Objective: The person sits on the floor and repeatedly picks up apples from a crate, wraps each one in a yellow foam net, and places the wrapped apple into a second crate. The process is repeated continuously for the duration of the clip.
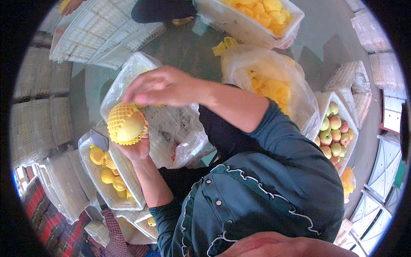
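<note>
My left hand (pixel 135 148) holds a round, pale yellow fruit (pixel 131 127) from below. A yellow foam net sleeve (pixel 118 120) wraps part of it, leaving one side bare. Just above the sleeve is my right hand (pixel 157 86), blurred, its thumb and fingers apart with nothing visible between them. Whether its fingertips touch the sleeve cannot be told. Beneath both hands lies a plastic-lined crate (pixel 110 96), mostly hidden by them. Left of my left forearm stands a white crate (pixel 128 180) holding several fruits in yellow sleeves (pixel 108 176).
A dark phone (pixel 99 139) rests at the left crate's corner. A clear bag (pixel 301 93) holds yellow foam sleeves (pixel 273 93). Red-green apples (pixel 335 135) fill a crate at right. Another crate (pixel 247 30) holds yellow sleeves. Stacked crates (pixel 54 122) line the left; a person's hand (pixel 73 6) shows at top left.
</note>
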Motion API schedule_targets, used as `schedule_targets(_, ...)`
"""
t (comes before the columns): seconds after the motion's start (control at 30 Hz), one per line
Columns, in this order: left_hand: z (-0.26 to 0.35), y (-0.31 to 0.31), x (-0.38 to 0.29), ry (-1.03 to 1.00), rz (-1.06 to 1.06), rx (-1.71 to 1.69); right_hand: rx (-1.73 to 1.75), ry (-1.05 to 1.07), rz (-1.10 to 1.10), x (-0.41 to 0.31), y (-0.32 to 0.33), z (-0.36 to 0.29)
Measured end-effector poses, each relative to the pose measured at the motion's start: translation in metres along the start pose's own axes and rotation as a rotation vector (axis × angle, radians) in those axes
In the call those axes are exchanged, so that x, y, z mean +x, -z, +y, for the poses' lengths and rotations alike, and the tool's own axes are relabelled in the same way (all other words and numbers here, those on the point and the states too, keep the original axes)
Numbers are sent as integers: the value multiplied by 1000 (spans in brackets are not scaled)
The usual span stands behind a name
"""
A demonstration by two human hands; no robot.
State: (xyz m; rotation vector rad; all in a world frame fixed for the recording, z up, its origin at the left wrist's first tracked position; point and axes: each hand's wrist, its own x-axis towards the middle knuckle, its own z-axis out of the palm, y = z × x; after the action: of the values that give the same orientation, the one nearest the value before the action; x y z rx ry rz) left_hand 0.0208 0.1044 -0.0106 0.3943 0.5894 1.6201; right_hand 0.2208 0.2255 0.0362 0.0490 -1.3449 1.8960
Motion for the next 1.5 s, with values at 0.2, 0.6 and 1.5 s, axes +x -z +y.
schedule_targets(0.2,6,0,-1,-2,26,-229,-880,-596,443,-42,202,15)
schedule_targets(0.6,3,21,4,1,77,-159,-1804,-1314,574,-133,395,111)
schedule_targets(1.5,-6,10,-3,43,-76,-108,-799,-986,155,-229,175,-103)
